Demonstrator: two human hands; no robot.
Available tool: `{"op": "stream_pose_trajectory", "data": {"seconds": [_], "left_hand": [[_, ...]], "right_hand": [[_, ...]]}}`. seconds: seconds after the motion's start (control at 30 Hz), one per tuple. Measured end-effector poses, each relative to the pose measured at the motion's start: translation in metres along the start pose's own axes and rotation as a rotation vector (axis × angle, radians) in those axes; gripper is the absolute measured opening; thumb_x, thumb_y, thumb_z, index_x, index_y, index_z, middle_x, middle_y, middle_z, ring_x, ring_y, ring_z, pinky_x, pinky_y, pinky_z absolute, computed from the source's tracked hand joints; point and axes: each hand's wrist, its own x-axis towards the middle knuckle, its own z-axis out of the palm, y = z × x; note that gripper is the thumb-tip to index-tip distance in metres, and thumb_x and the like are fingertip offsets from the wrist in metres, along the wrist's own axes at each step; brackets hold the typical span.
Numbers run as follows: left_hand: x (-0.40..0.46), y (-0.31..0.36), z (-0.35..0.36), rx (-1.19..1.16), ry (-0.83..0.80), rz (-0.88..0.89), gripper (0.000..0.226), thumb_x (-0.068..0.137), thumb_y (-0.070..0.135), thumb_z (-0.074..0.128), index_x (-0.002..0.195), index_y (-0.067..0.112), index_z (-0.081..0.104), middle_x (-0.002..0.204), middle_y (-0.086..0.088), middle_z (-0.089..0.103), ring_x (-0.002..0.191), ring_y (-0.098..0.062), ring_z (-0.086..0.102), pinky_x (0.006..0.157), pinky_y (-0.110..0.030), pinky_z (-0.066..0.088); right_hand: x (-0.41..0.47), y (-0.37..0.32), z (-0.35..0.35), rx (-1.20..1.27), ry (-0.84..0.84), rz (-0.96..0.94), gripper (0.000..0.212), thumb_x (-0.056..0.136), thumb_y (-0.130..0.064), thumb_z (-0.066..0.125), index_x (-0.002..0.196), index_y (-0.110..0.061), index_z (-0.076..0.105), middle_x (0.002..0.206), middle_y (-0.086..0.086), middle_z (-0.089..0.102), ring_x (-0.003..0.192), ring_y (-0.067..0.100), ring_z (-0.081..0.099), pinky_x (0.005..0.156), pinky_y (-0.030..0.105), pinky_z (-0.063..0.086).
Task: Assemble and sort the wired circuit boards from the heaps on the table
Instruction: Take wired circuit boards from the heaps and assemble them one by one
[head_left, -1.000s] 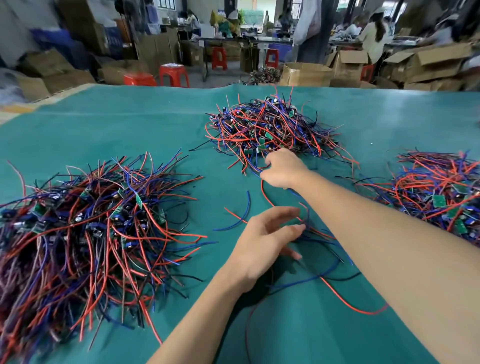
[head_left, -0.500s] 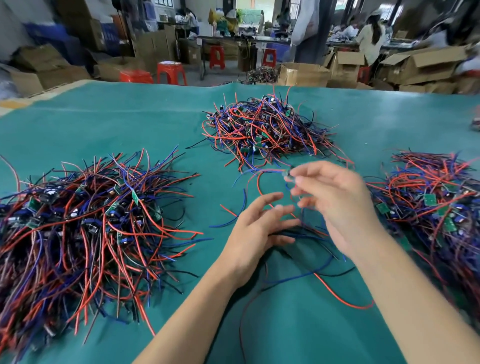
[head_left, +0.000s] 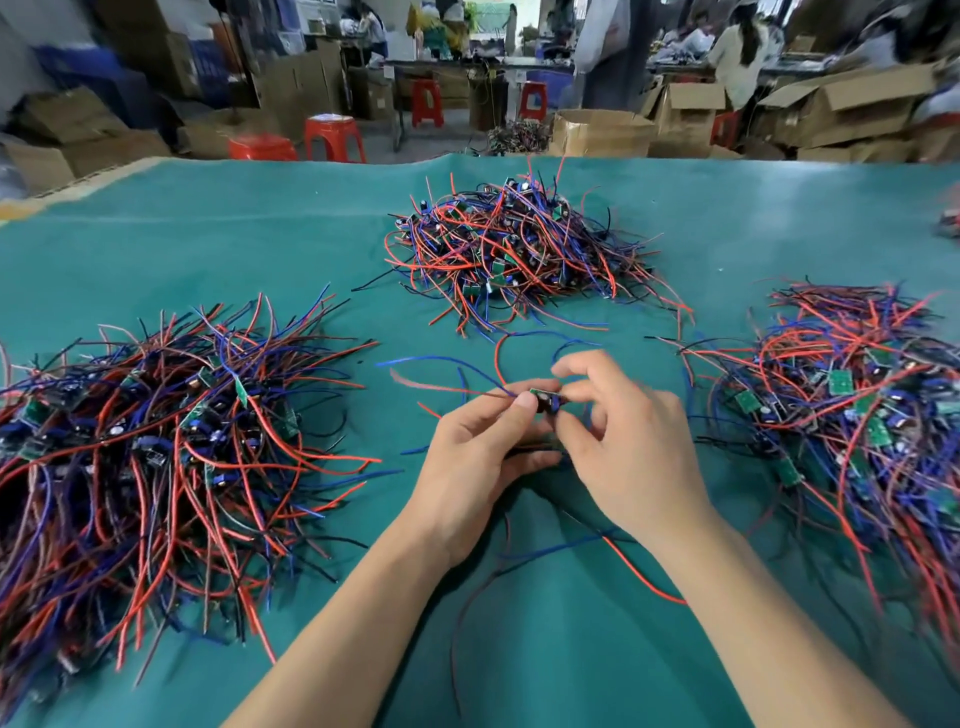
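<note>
Right between the two hands sits a small circuit board (head_left: 544, 399) — green, with dark parts on it — held up just above the teal table cover (head_left: 208, 249). The left hand (head_left: 483, 457) pinches its near-left end, thumb tip pressed to the board's edge and the other fingers curled underneath. The right hand (head_left: 631, 447) meets it from the other side, its forefinger and thumb closed on the board's right end, the remaining fingers bent loosely. Blue and red wires (head_left: 447, 369) trail off to the left from the pinch point, and more loose leads run under the wrists toward the near edge. Three heaps of wired boards ring the hands: a left heap (head_left: 156, 447) well apart, a far heap (head_left: 519, 254) beyond the fingertips, and a right heap (head_left: 852, 415) near the right wrist. Behind the table stand cardboard boxes (head_left: 602, 132) and red stools (head_left: 332, 137).
</note>
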Motion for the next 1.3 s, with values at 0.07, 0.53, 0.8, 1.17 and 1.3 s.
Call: {"op": "stream_pose_trajectory", "data": {"seconds": [0.07, 0.53, 0.8, 1.17, 1.3], "left_hand": [[0.001, 0.000, -0.001, 0.008, 0.034, -0.009, 0.035, 0.097, 0.023, 0.055, 0.122, 0.001, 0.066, 0.121, -0.022, 0.068, 0.108, -0.028, 0.064, 0.082, -0.030, 0.056], [0.001, 0.003, -0.003, -0.183, 0.120, 0.004, 0.021, 0.081, 0.011, 0.068, 0.098, -0.002, 0.073, 0.101, -0.017, 0.074, 0.091, -0.021, 0.073, 0.072, -0.020, 0.057], [-0.001, 0.008, -0.003, -0.207, 0.101, -0.063, 0.011, 0.081, 0.017, 0.068, 0.086, 0.008, 0.071, 0.088, -0.012, 0.073, 0.073, -0.012, 0.071, 0.062, -0.019, 0.056], [-0.004, 0.007, -0.003, -0.027, -0.014, -0.040, 0.025, 0.082, 0.003, 0.065, 0.104, 0.007, 0.078, 0.110, -0.013, 0.074, 0.096, -0.021, 0.073, 0.071, -0.020, 0.056], [-0.004, 0.009, -0.003, -0.018, 0.000, -0.023, 0.033, 0.074, 0.010, 0.071, 0.107, 0.015, 0.078, 0.105, -0.011, 0.075, 0.085, -0.019, 0.074, 0.068, -0.021, 0.057]], "right_hand": [[0.000, 0.001, -0.002, -0.058, 0.021, -0.026, 0.026, 0.083, -0.012, 0.075, 0.108, -0.018, 0.067, 0.094, -0.003, 0.076, 0.080, 0.033, 0.067, 0.073, 0.046, 0.055], [0.001, 0.010, -0.004, -0.226, 0.223, 0.164, 0.028, 0.083, -0.046, 0.079, 0.083, -0.019, 0.072, 0.103, 0.002, 0.068, 0.097, 0.033, 0.061, 0.085, 0.044, 0.048], [0.005, -0.005, 0.001, 1.058, -0.240, 0.682, 0.022, 0.099, -0.015, 0.058, 0.091, -0.018, 0.078, 0.083, 0.002, 0.073, 0.071, 0.014, 0.066, 0.064, 0.028, 0.043], [0.012, 0.004, -0.014, 0.903, 0.010, 0.678, 0.011, 0.092, -0.027, 0.072, 0.085, -0.026, 0.080, 0.091, -0.014, 0.076, 0.088, -0.003, 0.065, 0.088, 0.035, 0.045], [0.012, 0.005, -0.015, 0.950, -0.039, 0.643, 0.011, 0.093, -0.024, 0.071, 0.094, -0.028, 0.081, 0.092, -0.015, 0.074, 0.097, 0.007, 0.064, 0.089, 0.039, 0.047]]}}
